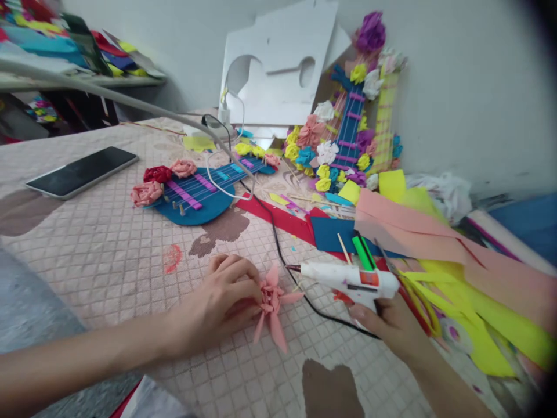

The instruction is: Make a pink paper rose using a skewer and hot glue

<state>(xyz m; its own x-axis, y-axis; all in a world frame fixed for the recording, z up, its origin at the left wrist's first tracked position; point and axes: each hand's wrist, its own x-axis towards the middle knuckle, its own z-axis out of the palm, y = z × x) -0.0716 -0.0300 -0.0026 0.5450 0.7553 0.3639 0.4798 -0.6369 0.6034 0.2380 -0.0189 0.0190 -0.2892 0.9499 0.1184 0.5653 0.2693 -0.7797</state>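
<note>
A pink paper flower [272, 299] with pointed petals is low over the quilted tablecloth, and my left hand [230, 296] pinches it by its left side with curled fingers. My right hand [391, 322] is wrapped round the handle of a white glue gun [343, 277]. The gun's dark nozzle points left, just above and right of the flower. From the gun's lower side hangs a bit of its trigger, partly behind my thumb. A black cord [278, 244] runs across the cloth between flower and gun.
A blue paper guitar [195, 200] with pink and red roses lies beyond my left hand. At left rests a phone [85, 171]; a white cable [152, 107] crosses above. Scissors [418, 302], a green marker [364, 251] and pink paper [404, 226] crowd the right. More decorated guitars [348, 133] lean against the wall.
</note>
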